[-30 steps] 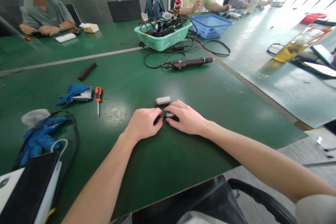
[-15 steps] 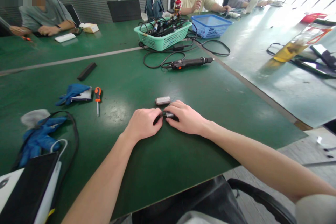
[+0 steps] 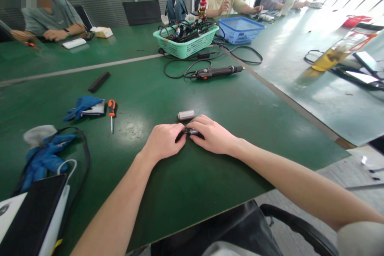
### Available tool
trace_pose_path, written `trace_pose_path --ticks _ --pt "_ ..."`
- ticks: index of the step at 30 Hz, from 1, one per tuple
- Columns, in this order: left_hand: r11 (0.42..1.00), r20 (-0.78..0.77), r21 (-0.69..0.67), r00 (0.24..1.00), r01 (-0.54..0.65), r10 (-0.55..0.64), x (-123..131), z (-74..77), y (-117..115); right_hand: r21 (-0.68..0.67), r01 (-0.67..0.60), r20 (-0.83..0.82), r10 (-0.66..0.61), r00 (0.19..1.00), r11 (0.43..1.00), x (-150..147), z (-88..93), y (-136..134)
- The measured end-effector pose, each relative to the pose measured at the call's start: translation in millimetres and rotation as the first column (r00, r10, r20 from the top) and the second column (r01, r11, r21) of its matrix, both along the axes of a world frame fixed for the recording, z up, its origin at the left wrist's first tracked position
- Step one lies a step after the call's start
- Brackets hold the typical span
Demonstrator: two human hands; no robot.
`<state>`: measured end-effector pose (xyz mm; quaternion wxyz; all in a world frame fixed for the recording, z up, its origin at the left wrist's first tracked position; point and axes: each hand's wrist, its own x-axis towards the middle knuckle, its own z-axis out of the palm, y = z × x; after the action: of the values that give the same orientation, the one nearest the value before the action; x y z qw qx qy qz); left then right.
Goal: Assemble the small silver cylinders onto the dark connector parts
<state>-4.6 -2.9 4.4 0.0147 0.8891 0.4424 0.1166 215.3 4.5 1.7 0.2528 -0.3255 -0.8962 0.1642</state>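
Observation:
My left hand [image 3: 167, 141] is closed around a black part [image 3: 179, 136], mostly hidden by the fingers. Fingertip to fingertip with it, my right hand [image 3: 211, 136] grips a small dark metallic cylinder [image 3: 193, 131]. The two pieces meet between my hands, but I cannot tell whether they are joined. Just beyond the right fingers, a short silvery-grey cylinder [image 3: 186, 115] lies on the green table [image 3: 198, 192].
An orange-black screwdriver [image 3: 112, 114] and blue gloves [image 3: 84, 107] lie left, near a black bar [image 3: 99, 82]. Ahead is a corded electric screwdriver [image 3: 219, 72]. Behind it stand a green basket [image 3: 186, 48] of tools and a blue basket [image 3: 241, 30]. Several people sit across the table.

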Motion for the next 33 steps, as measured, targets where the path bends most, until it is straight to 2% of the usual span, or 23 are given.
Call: trace_pose_path --ticks 8,13,17,21,23,28,30,33 --pt "0.999 -0.03 -0.019 0.999 -0.046 0.045 1 -0.4 1 0.048 -0.069 0.025 0.068 0.997 0.996 4 -3.5 2" --pt "0.998 -0.007 -0.05 0.999 -0.044 0.044 1 1.2 1 0.086 -0.141 0.154 0.127 0.98 0.986 15 7.9 7" --pt "0.998 -0.007 -0.051 0.999 -0.043 0.043 0 1.3 1 0.12 -0.086 0.279 0.05 0.959 0.989 39 16.5 18" --pt "0.998 -0.002 -0.046 0.999 -0.037 0.037 -2 1.1 1 0.161 0.072 0.355 -0.126 0.926 0.984 98 11.0 47" --pt "0.999 0.003 -0.042 0.999 -0.034 0.034 -4 0.9 0 0.177 0.149 0.391 -0.208 0.897 0.973 142 4.0 67" --pt "0.999 0.012 -0.025 0.999 -0.044 0.045 -6 -0.6 -1 0.243 0.331 0.327 -0.399 0.857 0.912 255 -16.1 105" --pt "0.999 0.011 -0.03 0.999 -0.043 0.043 -6 -1.3 -1 0.247 0.341 0.339 -0.41 0.847 0.907 282 -22.1 109" --pt "0.998 0.013 -0.04 0.999 -0.045 0.046 -5 -1.5 -1 0.262 0.357 0.349 -0.433 0.831 0.897 294 -21.8 105"
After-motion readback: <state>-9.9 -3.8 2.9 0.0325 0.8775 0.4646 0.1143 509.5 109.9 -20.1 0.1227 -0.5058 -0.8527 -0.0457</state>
